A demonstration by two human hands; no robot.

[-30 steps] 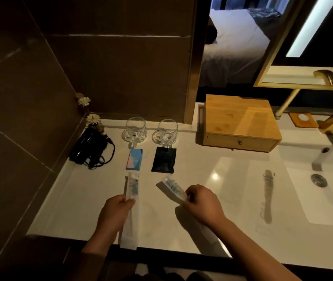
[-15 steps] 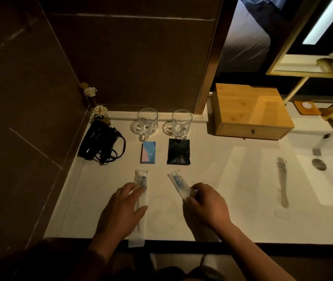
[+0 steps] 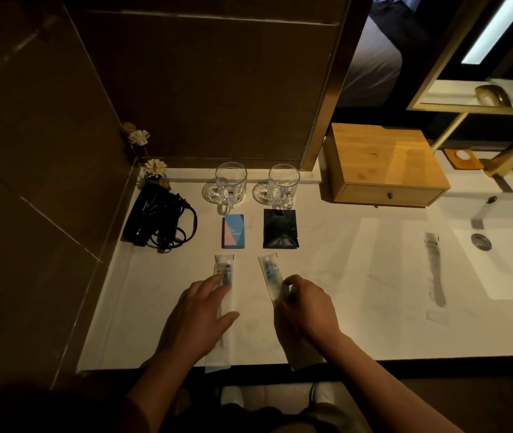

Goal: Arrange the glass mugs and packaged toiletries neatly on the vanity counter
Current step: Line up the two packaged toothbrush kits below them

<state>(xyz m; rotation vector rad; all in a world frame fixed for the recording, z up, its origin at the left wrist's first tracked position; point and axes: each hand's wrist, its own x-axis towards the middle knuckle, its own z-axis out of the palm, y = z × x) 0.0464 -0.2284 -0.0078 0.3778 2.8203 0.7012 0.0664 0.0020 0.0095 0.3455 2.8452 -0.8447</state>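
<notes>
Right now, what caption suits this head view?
Both hands straighten two clear-wrapped toothbrush packets below two glass mugs.

Views: one only — the head camera, so no second view shares the scene.
Position: above the near edge of the counter [image 3: 358, 307], at the person's head.
Facing: forward and steeply down, toward the tiled wall [image 3: 202, 89] behind the counter.
Nearness: close — both forearms enter from the bottom edge.
Lens: wide; straight edges bow toward the corners.
Reach: wall corner at left to sink [image 3: 505, 270] at right.
</notes>
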